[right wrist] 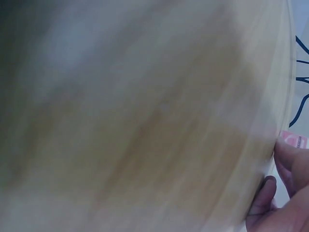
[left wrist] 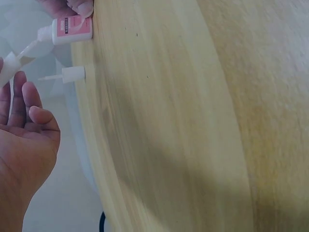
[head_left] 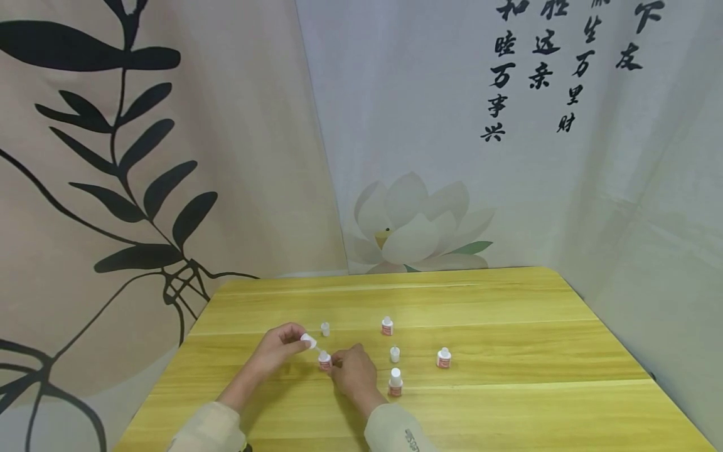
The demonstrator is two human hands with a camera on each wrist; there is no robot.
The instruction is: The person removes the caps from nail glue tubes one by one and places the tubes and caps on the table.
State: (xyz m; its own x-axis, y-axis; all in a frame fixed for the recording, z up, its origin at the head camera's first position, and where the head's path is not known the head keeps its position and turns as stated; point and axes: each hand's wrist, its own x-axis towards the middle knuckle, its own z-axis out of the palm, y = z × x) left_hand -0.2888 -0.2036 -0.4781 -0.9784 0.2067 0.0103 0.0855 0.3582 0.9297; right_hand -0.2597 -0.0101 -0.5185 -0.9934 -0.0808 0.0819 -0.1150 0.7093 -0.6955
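Note:
My left hand (head_left: 278,347) pinches a white cap (head_left: 308,340) between thumb and fingers. A thin applicator stem runs from this cap down to the neck of a small white bottle (head_left: 324,362) with a pink label. In the left wrist view the applicator stem (left wrist: 28,50) lines up with the bottle's mouth, its tip right at the opening. The bottle stands upright on the table, and my right hand (head_left: 356,374) grips it from the right side. Only part of the pink label (right wrist: 294,140) shows in the right wrist view, beyond the thumb.
A loose white cap (head_left: 325,329) stands behind the bottle, its stem pointing up. Another white cap (head_left: 395,354) is right of my right hand. Two uncapped bottles, one at the back (head_left: 386,326) and one farther right (head_left: 444,358), and a capped bottle (head_left: 395,383) stand on the wooden table (head_left: 525,358).

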